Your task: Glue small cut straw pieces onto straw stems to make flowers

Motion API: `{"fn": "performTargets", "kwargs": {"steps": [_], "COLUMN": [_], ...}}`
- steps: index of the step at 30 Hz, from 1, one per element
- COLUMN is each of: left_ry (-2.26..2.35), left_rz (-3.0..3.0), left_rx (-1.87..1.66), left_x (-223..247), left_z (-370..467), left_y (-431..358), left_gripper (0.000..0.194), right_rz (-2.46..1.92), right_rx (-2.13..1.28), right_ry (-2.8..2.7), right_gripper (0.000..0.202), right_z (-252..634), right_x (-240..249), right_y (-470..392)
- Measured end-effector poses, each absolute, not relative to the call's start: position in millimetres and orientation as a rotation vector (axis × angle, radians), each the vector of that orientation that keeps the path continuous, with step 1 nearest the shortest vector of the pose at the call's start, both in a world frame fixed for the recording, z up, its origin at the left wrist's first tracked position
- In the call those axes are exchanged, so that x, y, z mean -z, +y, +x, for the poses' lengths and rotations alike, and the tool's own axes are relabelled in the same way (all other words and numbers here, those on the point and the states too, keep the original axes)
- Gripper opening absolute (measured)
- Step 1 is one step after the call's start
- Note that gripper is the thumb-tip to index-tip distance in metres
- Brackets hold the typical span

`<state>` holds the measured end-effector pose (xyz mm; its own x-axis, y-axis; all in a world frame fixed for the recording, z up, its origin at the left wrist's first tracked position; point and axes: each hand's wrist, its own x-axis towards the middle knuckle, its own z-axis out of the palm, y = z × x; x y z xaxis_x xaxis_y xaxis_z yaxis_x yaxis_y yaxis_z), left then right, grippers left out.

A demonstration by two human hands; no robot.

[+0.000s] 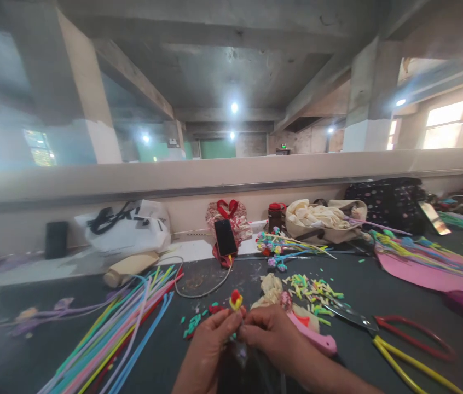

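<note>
Near the bottom middle, a small red and yellow fuzzy flower (236,300) stands upright between my hands. My left hand (210,342) pinches it just below the head with thumb and fingertips. My right hand (270,334) is closed at the flower's lower part, close against my left fingertips; what it grips is too small to make out. Short teal cut pieces (194,324) lie behind my left hand. Beyond my right hand are yellow and green cut pieces (307,287) and a pink-handled tool (316,335).
Long coloured fuzzy stems (120,334) lie at left. Scissors (373,324) with red and yellow handles rest at right. Farther back are a phone (225,238), finished flowers (275,246), a white bag (145,230), a cloth-filled basket (322,232) and a pink sheet (424,271).
</note>
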<state>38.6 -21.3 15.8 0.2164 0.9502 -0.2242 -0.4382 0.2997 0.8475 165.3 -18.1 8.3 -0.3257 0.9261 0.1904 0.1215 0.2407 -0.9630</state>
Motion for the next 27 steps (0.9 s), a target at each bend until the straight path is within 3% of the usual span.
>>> {"fn": "performTargets", "kwargs": {"steps": [12,18,21,27], "left_ry": [0.805,0.846,0.777,0.674], "left_rz": [0.609,0.43,0.392,0.375], "left_rx": [-1.113,-1.32,-1.357,-1.436], "left_x": [-11,-25,-31,-35], "left_z": [35,15,-1,-6], "left_y": [-18,-9,-3,-3], "left_gripper": [0.018,0.002,0.009,0.014], "right_rz": [-1.153,-1.157,-1.102,-1.166], "right_rx": [-1.196,-1.176,-1.184,-1.051], "right_ry": [-1.799,-2.096,-2.2,-1.719], "right_gripper": [0.021,0.019,0.013,0.009], "right_z": [168,180,189,239], "right_x": [-3,-2,-12,-44], "right_y": [-22,-37,-31,-1]}}
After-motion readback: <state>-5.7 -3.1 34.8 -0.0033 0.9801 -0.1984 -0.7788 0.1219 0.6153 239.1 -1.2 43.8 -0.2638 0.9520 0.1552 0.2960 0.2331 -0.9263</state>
